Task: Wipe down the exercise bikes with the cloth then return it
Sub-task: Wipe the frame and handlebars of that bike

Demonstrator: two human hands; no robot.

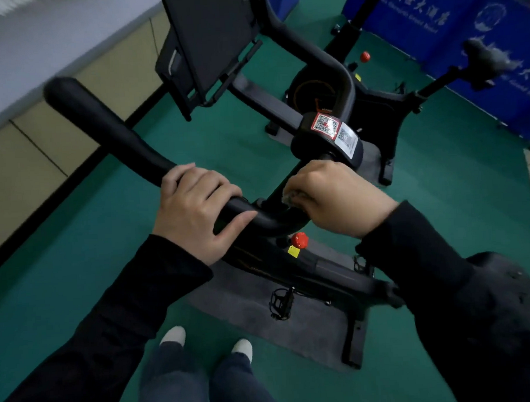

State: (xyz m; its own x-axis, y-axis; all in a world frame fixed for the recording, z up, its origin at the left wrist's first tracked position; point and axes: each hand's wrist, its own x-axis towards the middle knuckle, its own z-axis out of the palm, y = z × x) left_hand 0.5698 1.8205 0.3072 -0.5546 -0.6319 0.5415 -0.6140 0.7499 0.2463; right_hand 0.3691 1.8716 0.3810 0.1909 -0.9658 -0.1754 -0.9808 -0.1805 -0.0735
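Observation:
A black exercise bike stands right in front of me, its curved handlebar (108, 128) running from upper left to the centre. My left hand (197, 210) grips the handlebar near its bend. My right hand (333, 194) holds a small pale cloth (291, 196) bunched against the bar next to the stem block with QR stickers (333, 131). Only a scrap of the cloth shows under my fingers. A second bike (381, 104) stands behind, to the upper right.
The near bike's screen (208, 42) rises above the handlebar. A red knob (299, 240) and a pedal (282, 303) sit below, over a grey mat (262, 316) on green floor. Blue banners (462, 25) line the right; beige wall panels (42, 143) run along the left.

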